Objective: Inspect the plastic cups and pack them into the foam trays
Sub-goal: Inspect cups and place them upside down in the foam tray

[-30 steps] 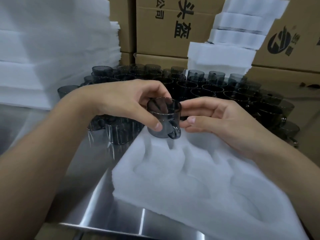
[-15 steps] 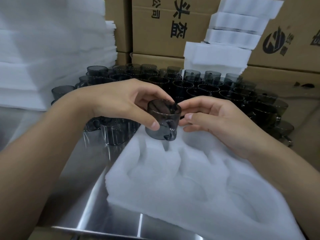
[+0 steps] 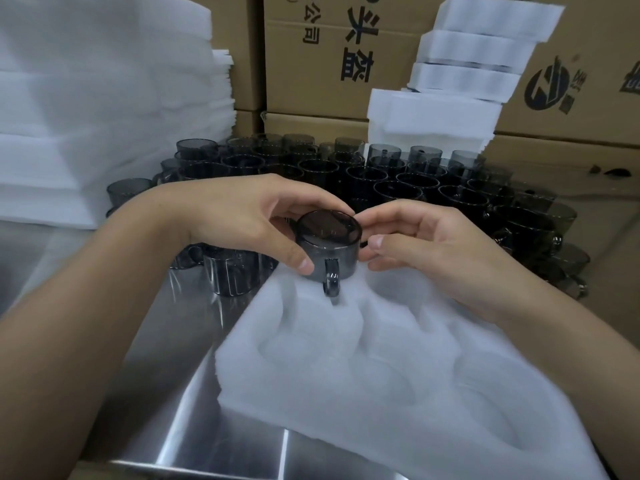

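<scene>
Head view: a person's left hand (image 3: 242,220) and right hand (image 3: 426,244) hold a smoky grey plastic cup (image 3: 329,245) between them over the far left corner of a white foam tray (image 3: 381,393), which lies on a steel table (image 3: 180,341). The left thumb and fingers are clamped across the cup's wall; the right fingertips pinch its opposite side more lightly. The cup's axis stands nearly upright, tipped a little toward the camera. Its handle (image 3: 331,280) points at the tray's near edge, and whether it hangs just above the foam or grazes it cannot be told. Whether the upper end is mouth or base is unclear under the glare. The tray's moulded pockets show no cups, while dozens of unpacked cups (image 3: 398,181) crowd the table's far edge before cardboard boxes (image 3: 311,64). The inspection appears to be under way. It would go best with the cup turned slowly on that axis, fingertips kept to the wall, and rim and handle joint checked against the light. The handle should then be lined up with the pocket's shape before lowering.
</scene>
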{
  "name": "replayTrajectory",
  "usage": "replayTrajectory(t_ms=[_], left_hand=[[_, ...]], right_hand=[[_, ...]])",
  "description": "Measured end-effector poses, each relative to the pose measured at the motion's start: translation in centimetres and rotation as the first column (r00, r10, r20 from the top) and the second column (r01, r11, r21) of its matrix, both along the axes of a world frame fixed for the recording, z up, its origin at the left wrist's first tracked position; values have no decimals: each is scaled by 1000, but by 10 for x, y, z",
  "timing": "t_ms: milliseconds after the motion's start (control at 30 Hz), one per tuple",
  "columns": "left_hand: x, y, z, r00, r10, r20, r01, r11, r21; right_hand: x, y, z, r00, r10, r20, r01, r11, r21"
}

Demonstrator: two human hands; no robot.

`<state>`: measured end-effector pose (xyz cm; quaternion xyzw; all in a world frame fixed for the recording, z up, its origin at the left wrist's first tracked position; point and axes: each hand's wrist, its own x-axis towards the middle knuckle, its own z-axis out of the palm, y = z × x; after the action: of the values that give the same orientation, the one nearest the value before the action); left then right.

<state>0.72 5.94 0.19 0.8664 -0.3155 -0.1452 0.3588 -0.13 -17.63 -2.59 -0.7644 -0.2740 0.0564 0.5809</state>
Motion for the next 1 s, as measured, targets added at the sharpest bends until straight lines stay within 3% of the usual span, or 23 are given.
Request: replayTrajectory(t_ms=[133,467,700,800,1000], left_hand=[[-2,-1,4,997,55,55,-63,989,135],[-5,-8,5,970,177,165,-210,955,208],[-6,-6,6,978,147,150,-185,939,291],[-8,-5,7,988,133,76,-149,951,270],[-6,-8,5,980,137,144,-165,966,201]], right_hand=[[1,0,-2,998,1,55,1,999,-36],[2,2,-5,989,-40,144,68,979,-191],[-4,3,-4,963,-67,263,133,960,-245],[-4,3,-5,957,-72,280,147,955,-258],[-4,4,-6,926,-27,377,128,961,-247]])
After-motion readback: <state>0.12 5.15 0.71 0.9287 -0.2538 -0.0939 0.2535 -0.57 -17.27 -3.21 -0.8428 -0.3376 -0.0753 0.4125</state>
